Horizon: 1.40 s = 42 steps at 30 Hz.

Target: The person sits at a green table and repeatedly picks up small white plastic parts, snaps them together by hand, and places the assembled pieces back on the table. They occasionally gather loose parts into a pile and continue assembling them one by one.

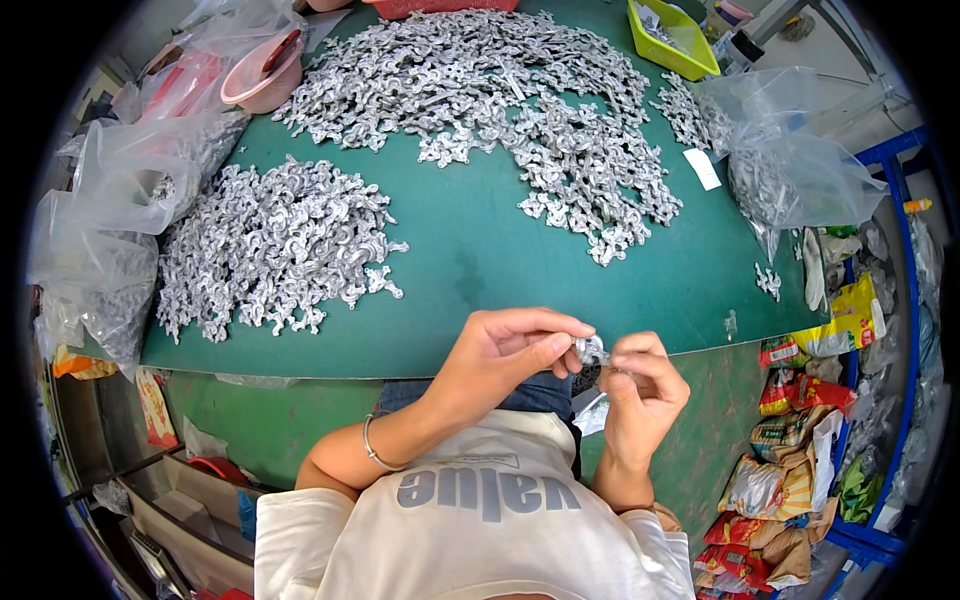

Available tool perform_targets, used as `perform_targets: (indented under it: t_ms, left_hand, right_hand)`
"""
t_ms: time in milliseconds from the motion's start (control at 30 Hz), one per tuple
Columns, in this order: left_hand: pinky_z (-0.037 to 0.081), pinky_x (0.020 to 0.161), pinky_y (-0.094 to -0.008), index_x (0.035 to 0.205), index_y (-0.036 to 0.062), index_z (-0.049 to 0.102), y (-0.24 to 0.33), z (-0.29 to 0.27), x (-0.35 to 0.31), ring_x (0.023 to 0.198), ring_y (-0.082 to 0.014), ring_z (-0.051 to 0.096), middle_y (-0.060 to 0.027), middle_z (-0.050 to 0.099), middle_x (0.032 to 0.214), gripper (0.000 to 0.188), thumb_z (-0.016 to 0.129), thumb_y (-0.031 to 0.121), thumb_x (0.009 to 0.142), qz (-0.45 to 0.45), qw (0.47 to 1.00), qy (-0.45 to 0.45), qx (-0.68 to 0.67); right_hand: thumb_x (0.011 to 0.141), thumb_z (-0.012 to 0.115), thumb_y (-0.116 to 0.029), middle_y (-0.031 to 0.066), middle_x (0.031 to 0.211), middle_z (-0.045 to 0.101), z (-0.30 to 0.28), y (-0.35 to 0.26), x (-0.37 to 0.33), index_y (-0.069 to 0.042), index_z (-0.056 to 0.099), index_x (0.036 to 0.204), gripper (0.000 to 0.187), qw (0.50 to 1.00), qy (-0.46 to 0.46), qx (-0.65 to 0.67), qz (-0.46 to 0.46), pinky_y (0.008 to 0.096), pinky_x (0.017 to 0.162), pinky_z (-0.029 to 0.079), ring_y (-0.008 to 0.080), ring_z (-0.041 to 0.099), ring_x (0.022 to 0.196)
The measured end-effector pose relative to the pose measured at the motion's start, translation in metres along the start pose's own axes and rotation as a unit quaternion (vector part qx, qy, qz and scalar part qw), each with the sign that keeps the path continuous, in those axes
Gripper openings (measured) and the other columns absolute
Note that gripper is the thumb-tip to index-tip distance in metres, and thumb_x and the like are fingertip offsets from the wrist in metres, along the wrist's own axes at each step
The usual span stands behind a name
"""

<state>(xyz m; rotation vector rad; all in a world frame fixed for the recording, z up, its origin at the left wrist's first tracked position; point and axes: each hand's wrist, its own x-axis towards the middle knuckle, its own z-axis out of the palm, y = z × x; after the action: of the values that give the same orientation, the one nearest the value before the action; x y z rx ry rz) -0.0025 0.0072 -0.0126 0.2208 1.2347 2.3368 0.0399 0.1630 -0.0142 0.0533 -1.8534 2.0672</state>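
Just past the near edge of the green table [450,240], my left hand [510,350] pinches a small curved silver metal part [589,349] between thumb and fingertips. My right hand [645,385] is closed at the other side of that same part, its fingertips touching or nearly touching it. Whether the right fingers hold a second small piece is too fine to make out. Similar silver parts lie in a loose heap [280,245] on the table's left. A larger heap [470,75] spreads over the far side, with a lobe [600,180] reaching toward me on the right.
Clear plastic bags of parts stand at the left [110,250] and right [775,170] table edges. A pink bowl [265,80] and a yellow-green bin [675,40] sit at the back. A blue rack [910,330] and stacked colourful sacks [780,480] are right of me.
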Motion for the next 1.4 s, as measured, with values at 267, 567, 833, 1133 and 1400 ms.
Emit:
perform_targets:
  t_ms: [267,567,833,1133,1400]
  left_hand:
    - [0.046,0.072,-0.0252,0.105,-0.0055,0.053,0.003,0.004,-0.004,0.083,-0.0127,0.056,-0.0100,0.059,0.094,0.023,0.055,0.000,0.082,0.057,0.998,0.007,-0.025]
    - [0.047,0.079,-0.0257,0.104,-0.0074,0.054,0.004,0.004,-0.006,0.088,-0.0127,0.056,-0.0105,0.057,0.097,0.021,0.051,-0.003,0.084,0.095,0.995,-0.023,0.001]
    - [0.047,0.074,-0.0258,0.100,-0.0079,0.055,0.005,0.008,-0.006,0.085,-0.0143,0.055,-0.0128,0.055,0.096,0.019,0.052,-0.005,0.082,0.108,0.994,-0.009,-0.014]
    - [0.046,0.079,-0.0256,0.105,-0.0062,0.054,0.004,0.005,-0.005,0.093,-0.0120,0.052,-0.0093,0.053,0.102,0.022,0.050,-0.005,0.083,0.117,0.992,-0.046,-0.013]
    - [0.045,0.068,-0.0242,0.098,-0.0009,0.058,0.029,-0.052,-0.007,0.072,-0.0143,0.057,-0.0082,0.058,0.086,0.023,0.052,-0.006,0.076,0.193,0.812,0.188,0.519]
  right_hand:
    - [0.063,0.064,0.010,0.0106,0.079,0.056,0.003,-0.008,-0.001,0.002,0.064,0.080,0.019,0.993,-0.024,-0.071,-0.086,0.0208,0.053,0.037,0.0113,0.049,0.064]
    - [0.062,0.063,0.012,0.0103,0.080,0.056,0.003,-0.013,-0.002,0.002,0.064,0.081,0.021,0.990,-0.030,-0.084,-0.110,0.0202,0.053,0.037,0.0100,0.047,0.062]
    - [0.061,0.065,0.012,0.0102,0.079,0.056,0.002,-0.013,-0.004,0.001,0.063,0.079,0.021,0.989,-0.045,-0.079,-0.120,0.0222,0.054,0.038,0.0120,0.049,0.063]
    - [0.058,0.069,0.011,0.0106,0.078,0.056,0.005,-0.007,-0.009,0.001,0.063,0.080,0.024,0.988,-0.055,-0.070,-0.129,0.0231,0.053,0.039,0.0133,0.050,0.063]
    - [0.070,0.067,-0.005,0.0037,0.077,0.053,-0.020,0.035,0.037,0.001,0.053,0.107,0.040,0.972,0.037,-0.232,0.005,0.0225,0.055,0.039,0.0102,0.047,0.064]
